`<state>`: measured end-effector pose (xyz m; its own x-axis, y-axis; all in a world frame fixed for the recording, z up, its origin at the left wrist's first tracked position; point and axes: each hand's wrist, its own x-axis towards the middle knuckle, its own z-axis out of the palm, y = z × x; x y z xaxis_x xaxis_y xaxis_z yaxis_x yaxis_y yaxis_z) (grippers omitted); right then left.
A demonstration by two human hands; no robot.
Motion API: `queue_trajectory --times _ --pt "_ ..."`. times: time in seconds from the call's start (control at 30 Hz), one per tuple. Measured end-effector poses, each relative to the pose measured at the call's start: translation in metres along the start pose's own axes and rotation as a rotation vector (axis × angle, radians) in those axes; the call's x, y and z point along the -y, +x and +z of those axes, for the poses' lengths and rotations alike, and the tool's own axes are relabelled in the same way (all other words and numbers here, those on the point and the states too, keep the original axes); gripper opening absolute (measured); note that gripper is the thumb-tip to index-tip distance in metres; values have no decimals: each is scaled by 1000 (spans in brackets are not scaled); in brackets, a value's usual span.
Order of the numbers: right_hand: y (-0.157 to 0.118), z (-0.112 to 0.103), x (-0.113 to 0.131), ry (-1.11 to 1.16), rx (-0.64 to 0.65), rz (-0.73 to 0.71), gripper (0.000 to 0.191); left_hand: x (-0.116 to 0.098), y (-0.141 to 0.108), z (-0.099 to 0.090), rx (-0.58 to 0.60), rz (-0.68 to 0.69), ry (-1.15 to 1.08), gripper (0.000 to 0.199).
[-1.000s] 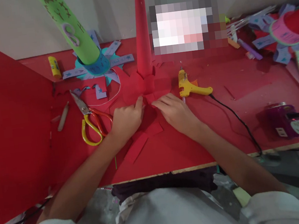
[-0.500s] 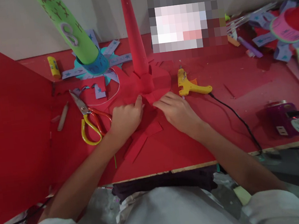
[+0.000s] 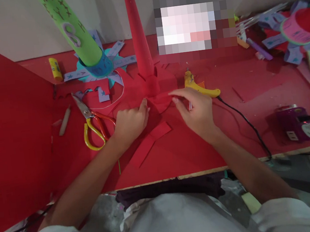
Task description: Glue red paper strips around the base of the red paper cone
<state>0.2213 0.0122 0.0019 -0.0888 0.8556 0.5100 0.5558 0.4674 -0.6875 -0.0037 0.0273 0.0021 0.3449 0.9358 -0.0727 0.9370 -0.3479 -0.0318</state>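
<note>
A tall red paper cone (image 3: pixel 139 35) stands on a flat red paper base (image 3: pixel 167 78) with a collar at its foot. My left hand (image 3: pixel 131 120) is closed at the front of the base, thumb and finger gripping the left end of a red paper strip (image 3: pixel 160 99). At the strip's other end, the thumb and forefinger of my right hand (image 3: pixel 198 112) pinch it; the exact contact is hard to see, red on red. Loose red strips (image 3: pixel 149 143) lie just below my hands. The scissors (image 3: pixel 90 120), with yellow and orange handles, lie open beside my left hand.
A yellow glue gun (image 3: pixel 201 89) lies just behind my right hand, its black cord running to a purple power box (image 3: pixel 298 123). A green tube (image 3: pixel 77 35) on a blue base stands back left. A glue stick (image 3: pixel 55 69) and an upright red board (image 3: pixel 16 140) are left.
My right hand has moved right and turned, drawing away from my left hand along the strip, more of which shows. My left hand stays put. The loose strips below shifted slightly.
</note>
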Motion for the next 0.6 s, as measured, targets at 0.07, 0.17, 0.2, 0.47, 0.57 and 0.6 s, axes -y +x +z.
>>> queue_trajectory --times 0.07,0.17,0.2,0.47,0.57,0.6 --pt "2 0 -4 174 -42 138 13 0 0 2 -15 -9 -4 56" --pt "5 1 -10 404 -43 304 14 1 0 5 -40 -17 -24 54" --pt "6 2 -11 454 -39 335 14 1 0 6 -50 -21 -34 53" --pt "8 -1 -6 471 29 348 16 7 -2 7 -474 20 -500 30" --pt "8 -4 0 427 112 322 21 6 -1 3 -540 108 -775 25" --pt "7 -4 1 420 144 306 22 5 -1 3 -519 125 -834 25"
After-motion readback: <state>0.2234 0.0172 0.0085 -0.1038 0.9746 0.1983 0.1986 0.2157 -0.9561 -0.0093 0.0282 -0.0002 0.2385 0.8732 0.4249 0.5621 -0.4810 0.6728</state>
